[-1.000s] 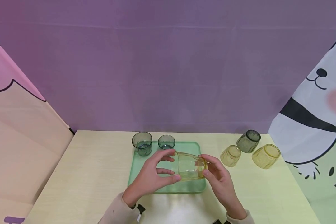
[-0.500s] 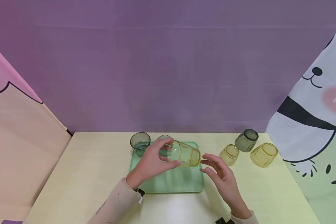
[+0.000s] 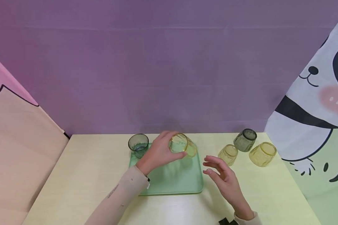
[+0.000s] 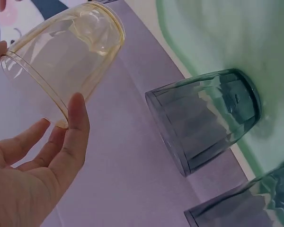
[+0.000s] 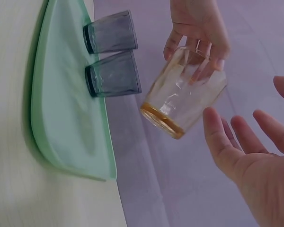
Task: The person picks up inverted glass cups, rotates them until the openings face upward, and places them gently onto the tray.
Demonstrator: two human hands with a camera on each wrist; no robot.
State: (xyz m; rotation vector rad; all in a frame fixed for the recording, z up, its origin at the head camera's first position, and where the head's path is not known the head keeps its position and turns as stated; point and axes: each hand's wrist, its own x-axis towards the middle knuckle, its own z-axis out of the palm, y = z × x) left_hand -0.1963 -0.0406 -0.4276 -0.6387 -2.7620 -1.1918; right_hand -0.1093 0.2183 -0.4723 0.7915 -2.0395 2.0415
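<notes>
My left hand [image 3: 159, 152] grips a clear yellow glass [image 3: 191, 149] near its rim, thumb on one side and fingers on the other. The glass is held tilted in the air over the back of a green tray [image 3: 174, 179], its mouth toward the hand and its base pointing right. Two grey-green glasses stand upright at the tray's back: one [image 3: 138, 145] shows left of my hand, while the other [image 4: 203, 120], seen in the left wrist view, is hidden behind the hand in the head view. My right hand [image 3: 223, 181] hovers right of the tray, fingers apart, holding nothing.
On the table's right side sit three upside-down glasses: a small yellow one [image 3: 228, 154], a dark grey one [image 3: 245, 140] and a larger yellow one [image 3: 262, 154]. A purple cloth [image 3: 169, 68] hangs behind the table [image 3: 95, 168].
The right hand has let go of the yellow glass and drawn slightly away. The left hand has carried the glass toward the back of the tray, turning its mouth more toward the head camera.
</notes>
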